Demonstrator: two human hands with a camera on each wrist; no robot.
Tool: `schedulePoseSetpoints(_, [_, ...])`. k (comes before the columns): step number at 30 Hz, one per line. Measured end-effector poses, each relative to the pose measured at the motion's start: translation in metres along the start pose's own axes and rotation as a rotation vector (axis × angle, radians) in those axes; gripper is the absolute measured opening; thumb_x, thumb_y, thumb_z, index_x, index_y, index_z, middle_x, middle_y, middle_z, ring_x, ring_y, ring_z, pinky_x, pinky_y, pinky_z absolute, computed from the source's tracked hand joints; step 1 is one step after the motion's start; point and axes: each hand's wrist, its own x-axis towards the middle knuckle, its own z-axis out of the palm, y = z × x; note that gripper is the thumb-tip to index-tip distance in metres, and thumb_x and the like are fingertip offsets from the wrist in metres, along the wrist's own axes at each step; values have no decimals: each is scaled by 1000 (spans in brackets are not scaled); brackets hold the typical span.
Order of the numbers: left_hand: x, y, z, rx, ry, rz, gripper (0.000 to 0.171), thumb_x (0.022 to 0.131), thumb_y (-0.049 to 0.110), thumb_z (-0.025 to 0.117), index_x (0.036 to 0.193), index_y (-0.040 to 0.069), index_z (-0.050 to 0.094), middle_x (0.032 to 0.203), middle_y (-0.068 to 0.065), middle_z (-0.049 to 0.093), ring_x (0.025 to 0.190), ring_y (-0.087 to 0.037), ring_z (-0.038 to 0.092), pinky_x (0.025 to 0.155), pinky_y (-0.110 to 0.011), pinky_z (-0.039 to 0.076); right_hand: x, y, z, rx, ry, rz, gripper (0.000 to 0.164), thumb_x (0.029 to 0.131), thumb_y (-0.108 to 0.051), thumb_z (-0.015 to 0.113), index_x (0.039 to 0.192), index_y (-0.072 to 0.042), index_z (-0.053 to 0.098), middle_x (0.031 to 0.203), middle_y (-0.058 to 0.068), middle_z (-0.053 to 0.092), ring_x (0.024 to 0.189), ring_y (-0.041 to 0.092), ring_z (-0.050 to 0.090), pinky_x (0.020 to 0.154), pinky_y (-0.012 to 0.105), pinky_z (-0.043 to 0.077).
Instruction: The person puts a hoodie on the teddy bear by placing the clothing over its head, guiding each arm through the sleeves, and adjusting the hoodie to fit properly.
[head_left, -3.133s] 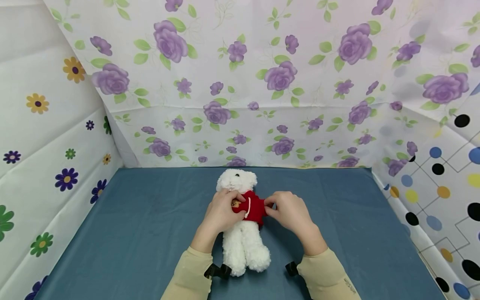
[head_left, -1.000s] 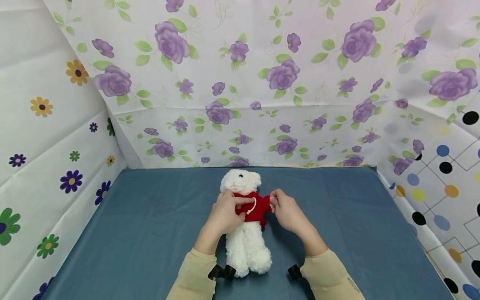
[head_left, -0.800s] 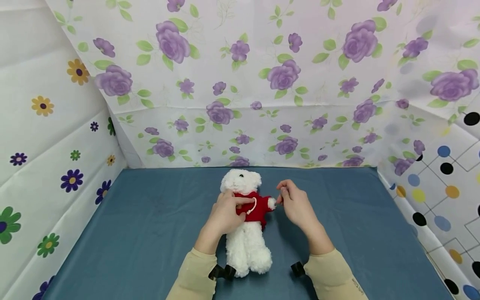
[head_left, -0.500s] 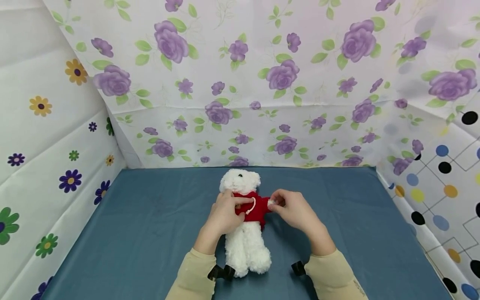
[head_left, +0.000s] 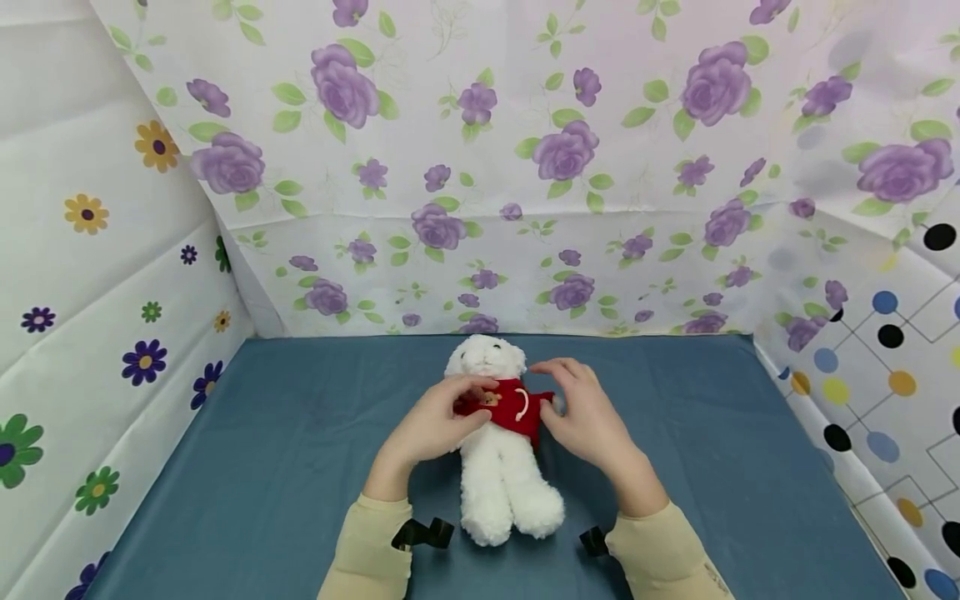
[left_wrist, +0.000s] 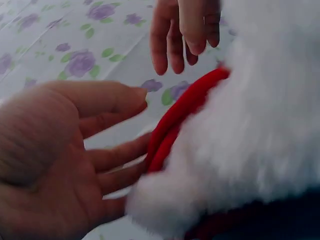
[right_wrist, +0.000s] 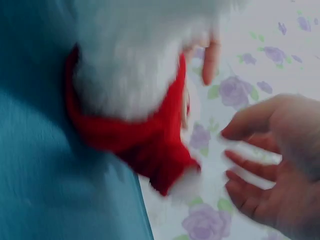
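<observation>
A white plush bear (head_left: 487,483) in a red hoodie (head_left: 510,412) with a white drawstring lies face up on the blue table. My left hand (head_left: 435,425) is at the hoodie's left side, its fingers over the sleeve and part of the chest. In the left wrist view, its extended fingers (left_wrist: 122,155) reach behind the red cloth, near a white paw (left_wrist: 160,200). On the other side my right hand (head_left: 588,417) is spread beside the other sleeve. The right wrist view shows a gap between that hand (right_wrist: 270,165) and the cuff (right_wrist: 172,172).
Blue cloth (head_left: 322,467) covers the table. A purple-flowered sheet (head_left: 465,167) hangs behind its far edge. Patterned sheets (head_left: 150,275) stand along both sides. Black straps (head_left: 423,533) sit at both cuffs.
My right hand has let go of the bear's paw and spread its fingers. My left hand has slid left off the chest. The bear has turned slightly, its feet shifting right.
</observation>
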Motion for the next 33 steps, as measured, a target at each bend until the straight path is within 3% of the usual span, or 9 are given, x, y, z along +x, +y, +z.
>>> schedulePoseSetpoints(2, [-2, -1, -8, -68, 5, 19, 43, 103, 9, 71, 145, 8, 62, 140, -11, 63, 125, -32, 60, 103, -53, 53, 1, -3, 3, 40, -29, -69, 37, 102, -14, 73, 138, -15, 69, 140, 6, 64, 129, 31, 57, 95, 51, 54])
schedulePoseSetpoints(5, [-6, -4, -19, -57, 62, 2, 31, 101, 6, 73, 130, 5, 63, 127, -15, 64, 114, -37, 61, 95, -50, 54, 1, -5, 10, 43, -138, -123, 36, 103, -22, 75, 139, -18, 71, 140, 5, 66, 128, 28, 61, 99, 50, 55])
schedulePoseSetpoints(9, [-13, -11, -30, 33, 147, -128, 18, 97, 7, 79, 102, 5, 62, 96, -11, 62, 84, -29, 57, 73, -41, 49, 0, -5, 17, 10, -227, -98, 38, 102, -23, 76, 140, -20, 70, 140, 7, 64, 127, 28, 62, 103, 49, 54])
schedulePoseSetpoints(12, [-16, -17, -33, 53, 114, -220, 12, 97, 9, 79, 96, 8, 68, 88, -3, 64, 78, -21, 59, 70, -37, 50, -1, -5, 18, 23, -223, -51, 37, 101, -21, 78, 137, -18, 71, 135, 5, 66, 122, 25, 63, 100, 48, 55])
schedulePoseSetpoints(15, [-15, -20, -32, 37, 66, -256, 4, 99, 12, 78, 99, 10, 75, 91, -1, 68, 81, -19, 63, 74, -38, 54, -1, -4, 18, 38, -221, -26, 34, 101, -20, 77, 135, -18, 72, 130, 3, 66, 114, 21, 64, 96, 45, 56])
schedulePoseSetpoints(18, [-14, -21, -30, 30, 56, -270, 7, 100, 14, 77, 106, 10, 77, 97, -1, 71, 87, -18, 66, 79, -39, 57, -1, -5, 17, 49, -225, -18, 33, 102, -20, 76, 135, -18, 72, 128, 1, 66, 110, 18, 64, 93, 43, 56])
schedulePoseSetpoints(23, [-14, -22, -29, 39, 30, -269, 19, 101, 17, 76, 117, 8, 78, 107, -1, 73, 96, -18, 68, 87, -42, 58, -1, -6, 16, 67, -220, -12, 31, 104, -20, 74, 135, -18, 72, 125, 0, 67, 107, 17, 64, 91, 42, 56])
schedulePoseSetpoints(29, [-16, -24, -31, 39, -53, -225, 48, 93, 24, 86, 136, 8, 71, 125, -4, 71, 110, -24, 66, 95, -48, 56, -1, -5, 19, 75, -202, 16, 29, 103, -19, 73, 132, -18, 72, 124, -1, 67, 108, 18, 64, 92, 43, 56])
schedulePoseSetpoints(33, [-13, -24, -26, 5, -36, -239, 52, 88, 22, 91, 134, 7, 69, 121, -3, 69, 104, -22, 64, 91, -44, 55, -1, -5, 20, 77, -195, 26, 30, 103, -19, 74, 133, -18, 72, 125, 0, 67, 108, 18, 65, 93, 44, 56])
